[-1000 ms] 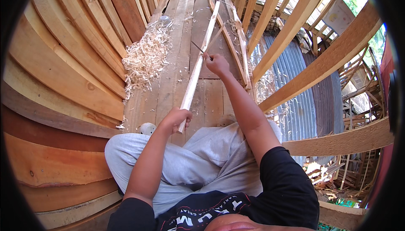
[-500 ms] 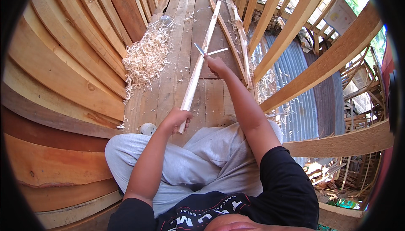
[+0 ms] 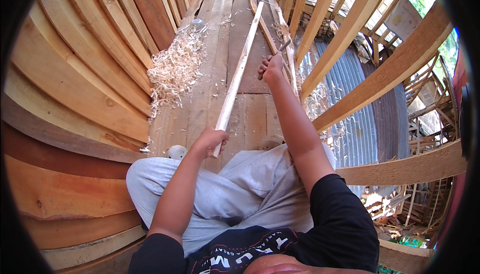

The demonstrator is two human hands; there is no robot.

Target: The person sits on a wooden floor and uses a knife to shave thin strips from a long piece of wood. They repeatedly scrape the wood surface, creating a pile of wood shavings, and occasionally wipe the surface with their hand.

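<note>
A long, pale wooden strip (image 3: 239, 74) slants away from me, from near my lap toward the far floor boards. My left hand (image 3: 211, 140) is closed around its near end. To the right of the strip, my right hand (image 3: 271, 68) grips a knife (image 3: 285, 45). The blade points up and to the right, away from the strip, and the handle's end shows below the fingers. The blade does not touch the strip.
Curly wood shavings (image 3: 175, 69) are heaped on the plank floor (image 3: 197, 119) at left, by a small clear container (image 3: 198, 24). Darker strips (image 3: 267, 31) lie at right. Stacked boards (image 3: 75, 84) line the left; wooden slats (image 3: 350, 31) and corrugated metal (image 3: 345, 89) stand at right.
My right hand has swung off the strip to the right, turning the knife's blade up and right. The thin shaving that stuck out beside the blade is gone from the strip. My left hand stays put.
</note>
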